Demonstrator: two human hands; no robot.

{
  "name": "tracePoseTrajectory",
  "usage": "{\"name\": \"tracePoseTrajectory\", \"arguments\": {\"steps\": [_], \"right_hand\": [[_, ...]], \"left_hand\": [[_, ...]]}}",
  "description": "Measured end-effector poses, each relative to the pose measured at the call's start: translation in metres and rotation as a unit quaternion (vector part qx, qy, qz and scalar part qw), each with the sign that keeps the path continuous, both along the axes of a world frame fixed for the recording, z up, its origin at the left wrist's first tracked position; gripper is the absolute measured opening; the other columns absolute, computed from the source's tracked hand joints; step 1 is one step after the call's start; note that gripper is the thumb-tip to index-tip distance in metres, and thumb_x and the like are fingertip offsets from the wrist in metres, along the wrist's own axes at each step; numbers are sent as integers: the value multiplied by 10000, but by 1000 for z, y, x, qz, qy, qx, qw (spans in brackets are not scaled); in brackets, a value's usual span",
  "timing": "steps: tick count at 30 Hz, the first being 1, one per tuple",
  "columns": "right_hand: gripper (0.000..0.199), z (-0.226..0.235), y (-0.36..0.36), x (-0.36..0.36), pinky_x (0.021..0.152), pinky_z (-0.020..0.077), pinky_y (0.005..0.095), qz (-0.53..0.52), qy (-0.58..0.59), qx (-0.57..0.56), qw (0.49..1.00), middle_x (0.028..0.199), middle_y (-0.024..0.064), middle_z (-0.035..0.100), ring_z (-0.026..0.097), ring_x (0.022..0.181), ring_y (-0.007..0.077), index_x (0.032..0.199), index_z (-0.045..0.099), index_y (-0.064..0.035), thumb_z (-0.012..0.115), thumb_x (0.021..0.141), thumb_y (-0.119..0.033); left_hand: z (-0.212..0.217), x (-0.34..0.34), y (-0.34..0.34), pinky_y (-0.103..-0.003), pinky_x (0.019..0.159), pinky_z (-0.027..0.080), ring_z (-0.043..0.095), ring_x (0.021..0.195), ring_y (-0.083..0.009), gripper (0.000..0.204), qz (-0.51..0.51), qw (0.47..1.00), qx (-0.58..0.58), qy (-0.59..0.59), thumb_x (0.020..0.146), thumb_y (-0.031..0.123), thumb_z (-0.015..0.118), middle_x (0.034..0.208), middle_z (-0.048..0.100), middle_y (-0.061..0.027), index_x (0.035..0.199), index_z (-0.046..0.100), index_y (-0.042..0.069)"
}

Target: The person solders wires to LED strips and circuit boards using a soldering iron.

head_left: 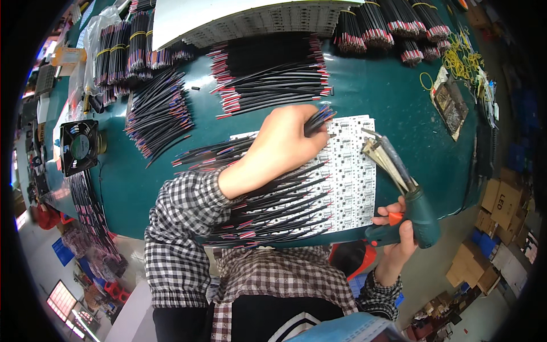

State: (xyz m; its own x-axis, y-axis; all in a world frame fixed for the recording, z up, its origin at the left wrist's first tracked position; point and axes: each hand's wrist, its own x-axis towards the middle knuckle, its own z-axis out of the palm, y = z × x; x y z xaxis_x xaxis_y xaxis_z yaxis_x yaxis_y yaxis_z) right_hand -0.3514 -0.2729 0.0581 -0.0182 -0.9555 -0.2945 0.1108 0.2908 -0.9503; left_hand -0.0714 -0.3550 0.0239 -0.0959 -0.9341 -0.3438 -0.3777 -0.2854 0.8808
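Observation:
My left hand (pixel 282 142) is closed around several short black wires (pixel 320 117) with blue and red tips, above the upper part of a white circuit board panel (pixel 356 194). More black wires (pixel 279 208) lie in rows across the panel, their ends reaching its small components. At the panel's right edge my right hand (pixel 399 233) grips a green soldering gun (pixel 423 219) with an orange trigger. Its metal tip (pixel 370 134) points up and left, over the panel's upper right corner. Part of the wires passes beneath my left forearm and is hidden.
Loose black wires (pixel 268 77) and a second pile (pixel 156 111) lie farther back on the green table (pixel 407 97). Tied wire bundles (pixel 379 25) flank a white-topped stack (pixel 239 17). A small black fan (pixel 78 148) stands left; yellow bands (pixel 460 51) and a dirty tray (pixel 447 102) lie right.

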Motion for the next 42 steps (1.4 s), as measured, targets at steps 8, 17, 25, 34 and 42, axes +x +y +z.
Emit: {"name": "tracePoseTrajectory", "arguments": {"steps": [8,17,25,34,42], "right_hand": [[410,20,-17,52,767,567,356,-25,-2,-11,1000,1080,168,609,671,899,256,1282,484,49,578,894,-46],[451,11,-14,69,845,515,303,0,-57,-46,997,1071,99,574,609,936,167,1232,495,24,662,818,89],[493,7,-8,78,842,498,301,-25,-83,-40,995,1029,79,553,581,917,154,1253,468,19,649,803,108],[452,9,-13,74,783,491,304,-67,-33,-55,996,1000,92,563,579,869,175,1211,506,12,606,786,129],[533,6,-18,28,726,621,356,48,20,-123,991,1124,190,591,649,1010,307,1310,447,95,546,961,-295]], "left_hand": [[64,-18,43,-172,430,356,474,494,-10,89,23,967,94,237,929,84,637,697,613,4,966,592,16],[38,-51,83,-174,519,370,498,609,15,104,38,960,-21,277,924,52,636,735,619,12,916,535,30],[34,-57,93,-265,510,398,502,599,-88,134,81,967,-47,238,901,51,646,724,559,-56,899,515,24],[47,-29,72,-209,538,393,481,622,-41,120,137,960,21,245,910,78,665,746,571,-5,932,576,1],[24,1,16,-260,645,462,549,713,-68,158,43,994,-94,22,821,105,699,757,630,-54,900,642,-19]]}}
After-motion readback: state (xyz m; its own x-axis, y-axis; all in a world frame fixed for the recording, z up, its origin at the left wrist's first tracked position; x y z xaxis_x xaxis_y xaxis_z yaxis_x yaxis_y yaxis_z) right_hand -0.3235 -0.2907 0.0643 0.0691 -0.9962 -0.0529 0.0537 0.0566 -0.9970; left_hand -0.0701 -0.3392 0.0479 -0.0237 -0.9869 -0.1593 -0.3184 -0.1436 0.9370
